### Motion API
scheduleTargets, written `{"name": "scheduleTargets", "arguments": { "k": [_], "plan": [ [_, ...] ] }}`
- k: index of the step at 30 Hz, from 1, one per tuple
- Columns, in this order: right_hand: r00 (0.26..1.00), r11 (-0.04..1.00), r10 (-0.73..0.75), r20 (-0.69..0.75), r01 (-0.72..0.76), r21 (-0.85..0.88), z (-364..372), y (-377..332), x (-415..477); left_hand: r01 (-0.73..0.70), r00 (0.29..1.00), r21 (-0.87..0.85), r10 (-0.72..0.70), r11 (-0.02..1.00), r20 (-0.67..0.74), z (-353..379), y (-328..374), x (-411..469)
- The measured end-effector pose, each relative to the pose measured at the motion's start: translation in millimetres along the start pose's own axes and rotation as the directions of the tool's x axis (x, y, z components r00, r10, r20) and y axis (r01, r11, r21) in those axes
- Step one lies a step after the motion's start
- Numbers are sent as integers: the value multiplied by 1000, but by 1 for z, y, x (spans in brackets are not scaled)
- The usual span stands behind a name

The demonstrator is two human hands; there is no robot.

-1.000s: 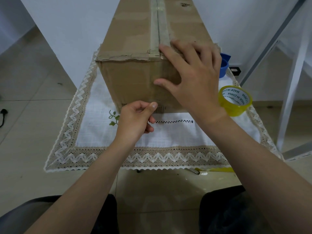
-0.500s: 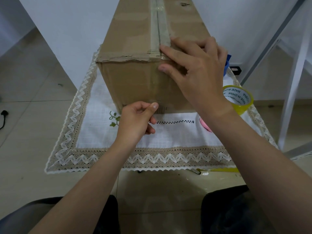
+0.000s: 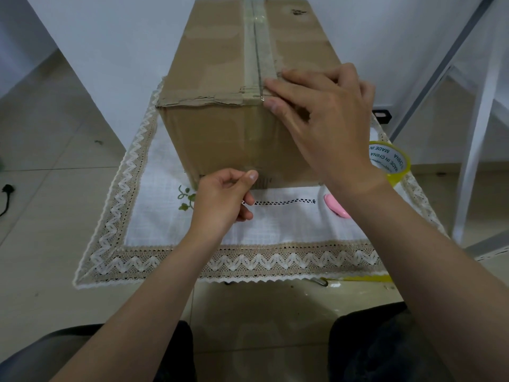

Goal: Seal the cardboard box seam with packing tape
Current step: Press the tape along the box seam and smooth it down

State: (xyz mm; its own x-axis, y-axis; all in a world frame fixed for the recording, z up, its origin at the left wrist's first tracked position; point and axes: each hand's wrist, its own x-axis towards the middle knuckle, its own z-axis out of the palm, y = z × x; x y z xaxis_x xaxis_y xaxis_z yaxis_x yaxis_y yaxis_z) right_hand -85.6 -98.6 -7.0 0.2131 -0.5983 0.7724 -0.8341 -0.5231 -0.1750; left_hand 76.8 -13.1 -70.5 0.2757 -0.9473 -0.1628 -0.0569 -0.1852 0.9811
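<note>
A long brown cardboard box [image 3: 220, 133] stands on a white lace-edged cloth [image 3: 154, 216]. Clear tape [image 3: 257, 59] runs along its top seam and down the near face. My right hand [image 3: 325, 122] lies flat over the box's near top edge, fingers spread, pressing beside the seam. My left hand [image 3: 224, 199] is at the bottom of the near face, thumb and forefinger pinched on the lower end of the clear tape strip. A yellow roll of packing tape [image 3: 391, 164] sits on the cloth at the right, partly behind my right wrist.
A pink object [image 3: 334, 206] lies on the cloth under my right forearm. White metal frame legs [image 3: 473, 150] stand at the right. A white wall is behind the box. A black cable [image 3: 7, 197] lies on the tiled floor at the left.
My right hand has slid up and right over the box's top edge, curling its thumb in and uncovering the pink object. My left hand has kept its pinch at the bottom.
</note>
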Motion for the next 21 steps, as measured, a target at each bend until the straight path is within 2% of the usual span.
{"name": "scheduleTargets", "arguments": {
  "k": [5,11,16,21],
  "plan": [
    [999,999,-47,-6,48,12,5,3,-6,-8,1000,7,8,1000,-7,0,-1,0],
    [985,988,-130,112,138,-64,3,11,-17,-14,1000,9,14,1000,-13,0,-1,-1],
    [991,994,-104,89,105,-7,-1,10,-13,-22,1000,11,22,1000,-13,0,-1,-1],
    [1000,999,13,16,-14,46,-1,2,-1,-21,1000,11,21,1000,-15,0,-1,1]
  ]
}}
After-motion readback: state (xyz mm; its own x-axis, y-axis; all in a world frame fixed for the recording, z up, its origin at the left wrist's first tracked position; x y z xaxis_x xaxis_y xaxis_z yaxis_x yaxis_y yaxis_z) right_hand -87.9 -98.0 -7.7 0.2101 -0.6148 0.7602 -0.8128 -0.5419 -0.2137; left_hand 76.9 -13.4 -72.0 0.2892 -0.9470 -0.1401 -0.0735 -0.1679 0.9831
